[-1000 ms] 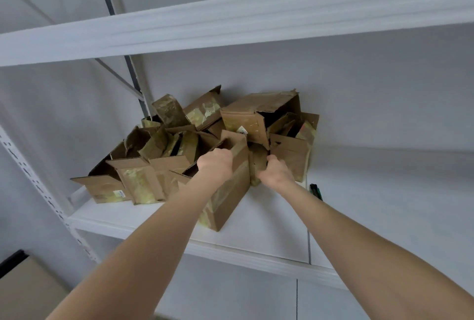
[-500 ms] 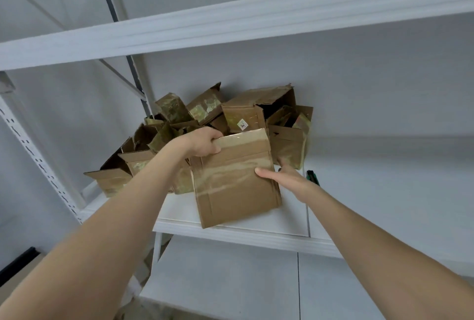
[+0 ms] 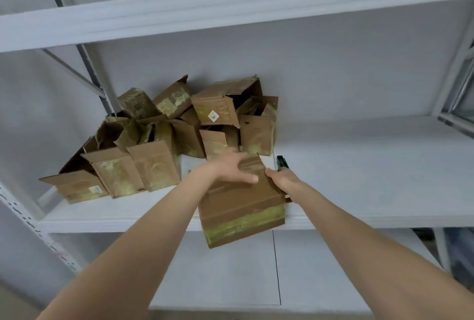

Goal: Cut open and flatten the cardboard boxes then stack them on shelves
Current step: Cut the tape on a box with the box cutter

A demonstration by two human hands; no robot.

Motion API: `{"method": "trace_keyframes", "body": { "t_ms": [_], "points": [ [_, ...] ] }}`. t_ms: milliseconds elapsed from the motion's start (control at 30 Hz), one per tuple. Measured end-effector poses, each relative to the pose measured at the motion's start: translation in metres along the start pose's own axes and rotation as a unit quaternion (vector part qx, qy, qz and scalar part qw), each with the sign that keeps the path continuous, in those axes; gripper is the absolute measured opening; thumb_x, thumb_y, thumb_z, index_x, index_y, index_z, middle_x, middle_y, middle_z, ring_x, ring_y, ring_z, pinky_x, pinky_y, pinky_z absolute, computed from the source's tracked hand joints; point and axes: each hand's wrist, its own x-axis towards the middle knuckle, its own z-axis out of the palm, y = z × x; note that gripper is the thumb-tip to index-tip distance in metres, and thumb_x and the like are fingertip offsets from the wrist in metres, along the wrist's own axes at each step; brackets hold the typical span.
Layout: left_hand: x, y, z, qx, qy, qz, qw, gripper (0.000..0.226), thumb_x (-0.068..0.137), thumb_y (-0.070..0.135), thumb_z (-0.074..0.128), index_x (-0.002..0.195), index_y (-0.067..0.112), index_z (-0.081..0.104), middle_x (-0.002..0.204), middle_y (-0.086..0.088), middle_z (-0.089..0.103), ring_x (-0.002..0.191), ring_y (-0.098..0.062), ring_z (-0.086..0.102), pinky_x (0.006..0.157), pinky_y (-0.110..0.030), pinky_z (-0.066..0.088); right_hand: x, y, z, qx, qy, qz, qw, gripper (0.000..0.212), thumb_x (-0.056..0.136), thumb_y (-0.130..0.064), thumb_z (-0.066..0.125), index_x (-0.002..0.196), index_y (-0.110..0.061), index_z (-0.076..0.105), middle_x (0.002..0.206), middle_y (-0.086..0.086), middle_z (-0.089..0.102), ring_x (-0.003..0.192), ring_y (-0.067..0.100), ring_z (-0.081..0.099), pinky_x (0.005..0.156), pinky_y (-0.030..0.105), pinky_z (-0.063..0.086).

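Note:
A brown taped cardboard box [image 3: 243,207] hangs over the front edge of the white shelf [image 3: 372,207], held between both hands. My left hand [image 3: 230,168] lies across its top, fingers spread over the upper face. My right hand [image 3: 282,178] grips its right side, thumb on the top edge. Behind them a heap of several opened, taped cardboard boxes [image 3: 164,140] covers the left and middle of the shelf. A black and green cutter [image 3: 281,161] lies on the shelf just beyond my right hand.
Another white shelf beam [image 3: 230,12] runs overhead, and a lower shelf [image 3: 230,281] shows below. A perforated upright post [image 3: 23,212] stands at the left. The shelf board to the right of the cutter is bare.
The box came away from the heap, turned over and moved down toward the shelf's front edge. My left hand shifted onto its top; my right hand moved to its right side.

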Motion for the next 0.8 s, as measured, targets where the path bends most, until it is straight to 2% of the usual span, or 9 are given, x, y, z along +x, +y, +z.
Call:
{"method": "trace_keyframes", "body": {
  "t_ms": [67,133,233,300,333,433,567,667,800],
  "points": [
    [-0.004,0.007,0.006,0.024,-0.115,0.008,0.993,0.105,0.077,0.063,0.068,0.155,0.031,0.004,0.162,-0.002,0.006,0.147,-0.026,0.015,0.118,-0.045,0.023,0.002,-0.002,0.002,-0.033,0.004,-0.009,0.999,0.062,0.100,-0.050,0.038,0.145,-0.008,0.036,0.141,0.011,0.048,0.124,0.029,0.050,0.096,0.035,0.042],
    [-0.003,0.011,0.019,0.089,-0.151,-0.004,0.985,0.116,0.074,0.060,0.073,0.155,0.031,-0.005,0.163,-0.001,-0.002,0.148,-0.027,0.013,0.116,-0.046,0.026,0.006,-0.003,-0.001,-0.046,-0.005,-0.013,0.999,0.059,0.101,-0.049,0.037,0.143,-0.008,0.039,0.139,0.011,0.049,0.121,0.028,0.049,0.088,0.033,0.038],
    [0.009,0.011,0.034,0.131,-0.096,0.002,0.987,0.112,0.078,0.044,0.075,0.155,0.031,-0.005,0.163,-0.006,-0.002,0.147,-0.029,0.016,0.113,-0.046,0.031,0.010,-0.004,-0.009,-0.052,-0.021,-0.025,0.998,0.048,0.102,-0.046,0.036,0.124,-0.007,0.054,0.122,0.012,0.058,0.100,0.025,0.052,0.082,0.031,0.037],
    [0.019,0.010,0.034,0.127,-0.061,0.017,0.990,0.100,0.084,0.040,0.070,0.155,0.034,0.001,0.163,-0.005,0.003,0.146,-0.028,0.019,0.113,-0.044,0.032,0.019,-0.002,-0.019,-0.075,0.028,-0.052,0.995,0.039,0.102,-0.041,0.038,0.108,-0.009,0.059,0.117,0.012,0.062,0.095,0.026,0.054,0.080,0.031,0.040],
    [0.025,0.010,0.033,0.120,-0.046,0.023,0.991,0.093,0.087,0.037,0.067,0.155,0.035,0.004,0.163,-0.003,0.005,0.146,-0.028,0.020,0.112,-0.042,0.033,0.026,0.001,-0.025,-0.094,0.065,-0.062,0.992,0.034,0.101,-0.036,0.041,0.107,-0.009,0.060,0.118,0.013,0.063,0.098,0.028,0.056,0.081,0.032,0.042],
    [0.039,0.010,0.033,0.089,-0.017,0.024,0.996,0.079,0.093,0.023,0.060,0.154,0.038,0.012,0.163,0.005,0.008,0.145,-0.025,0.024,0.110,-0.040,0.036,0.041,0.012,-0.045,-0.160,0.129,-0.058,0.977,0.034,0.099,-0.025,0.045,0.130,-0.012,0.053,0.130,0.012,0.054,0.117,0.032,0.053,0.088,0.035,0.043],
    [0.057,0.007,0.032,0.057,-0.001,0.011,0.998,0.075,0.094,0.017,0.056,0.153,0.040,0.016,0.162,0.009,0.009,0.145,-0.024,0.024,0.108,-0.039,0.038,0.063,0.022,-0.051,-0.240,0.106,-0.064,0.963,0.044,0.099,-0.026,0.046,0.142,-0.016,0.041,0.137,0.013,0.041,0.123,0.035,0.046,0.094,0.041,0.044],
    [0.067,0.010,0.033,0.048,0.012,0.003,0.999,0.073,0.095,0.025,0.058,0.152,0.042,0.017,0.162,0.011,0.011,0.145,-0.024,0.022,0.109,-0.041,0.036,0.080,0.027,-0.040,-0.264,0.082,-0.054,0.959,0.044,0.098,-0.031,0.049,0.138,-0.015,0.040,0.134,0.012,0.042,0.122,0.034,0.045,0.094,0.043,0.043],
    [0.075,0.011,0.034,0.038,0.026,-0.004,0.999,0.072,0.093,0.029,0.060,0.151,0.042,0.019,0.161,0.013,0.015,0.144,-0.023,0.025,0.111,-0.043,0.034,0.096,0.034,-0.031,-0.262,0.098,-0.026,0.960,0.035,0.096,-0.019,0.047,0.130,-0.011,0.042,0.129,0.012,0.044,0.119,0.033,0.048,0.088,0.042,0.043]
  ]
}}
